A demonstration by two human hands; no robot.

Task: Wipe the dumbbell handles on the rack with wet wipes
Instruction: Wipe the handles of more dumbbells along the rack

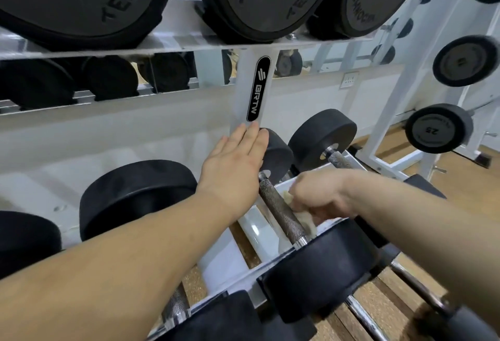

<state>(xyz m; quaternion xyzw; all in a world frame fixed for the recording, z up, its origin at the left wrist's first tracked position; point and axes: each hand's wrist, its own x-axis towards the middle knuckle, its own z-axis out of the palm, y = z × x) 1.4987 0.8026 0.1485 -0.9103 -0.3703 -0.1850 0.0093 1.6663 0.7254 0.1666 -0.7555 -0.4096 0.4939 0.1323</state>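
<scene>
Wiping goes best here if the right hand (319,194) wraps the wipe (305,223) right round the handle (278,208) and runs it from collar to collar with a twist, so the knurling gets cleaned underneath as well as on top. That hand is blurred, but its fingers look curled round the wipe, pressing it against the near end of the handle. The left hand (235,159) lies flat, fingers straight and together, holding nothing, its tips against the far head (277,152) and the rack post (243,89). A steady press there should stop the dumbbell (319,267) rolling. The handle is a grey, cross-hatched steel bar between two round black heads, and it sits on the lower white shelf (254,229). The wipe is crumpled and looks yellowish.
</scene>
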